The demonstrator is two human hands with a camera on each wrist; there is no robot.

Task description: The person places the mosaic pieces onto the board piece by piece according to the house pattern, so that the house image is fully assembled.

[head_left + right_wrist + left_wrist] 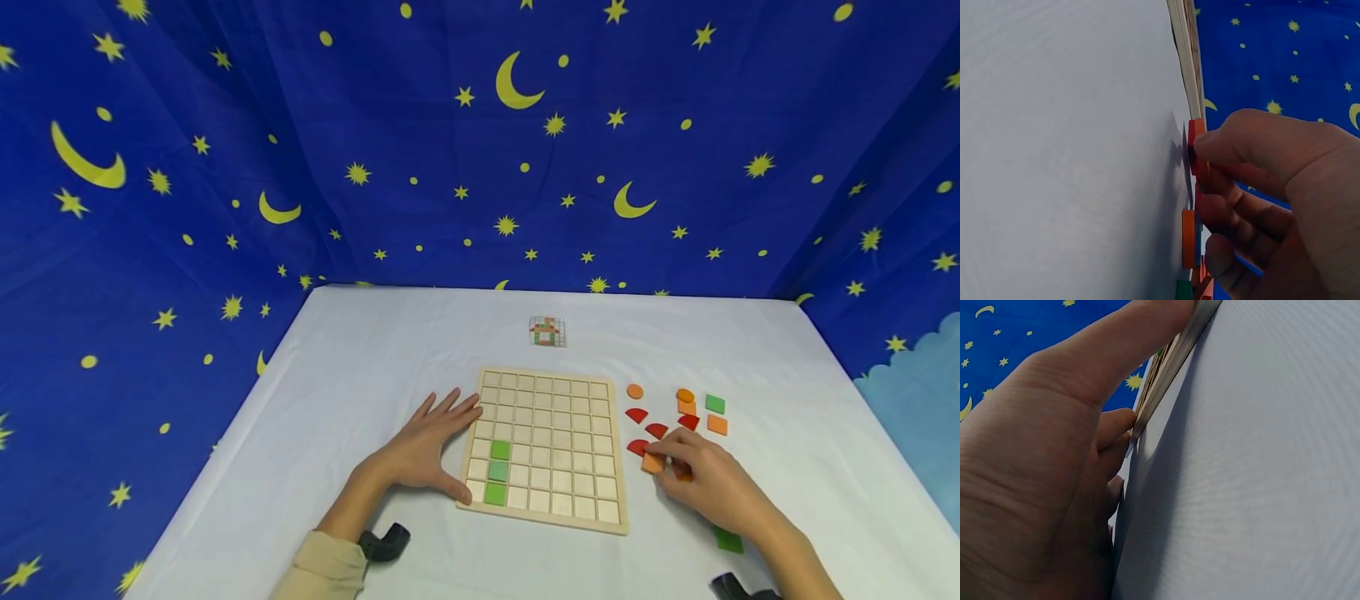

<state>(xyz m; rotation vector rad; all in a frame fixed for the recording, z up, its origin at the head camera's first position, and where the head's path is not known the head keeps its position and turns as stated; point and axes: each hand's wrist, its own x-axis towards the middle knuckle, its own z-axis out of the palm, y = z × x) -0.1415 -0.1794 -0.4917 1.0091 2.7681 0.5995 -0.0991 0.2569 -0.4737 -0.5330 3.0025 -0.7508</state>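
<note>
Looks light and stiff, that orange tile [652, 464] the right hand [711, 481] pinches; 2 opposite edges suit holding. The left hand [426, 446] lies spread.

One board [562, 435], one card [548, 332], four visible red wedges [637, 415]
</note>
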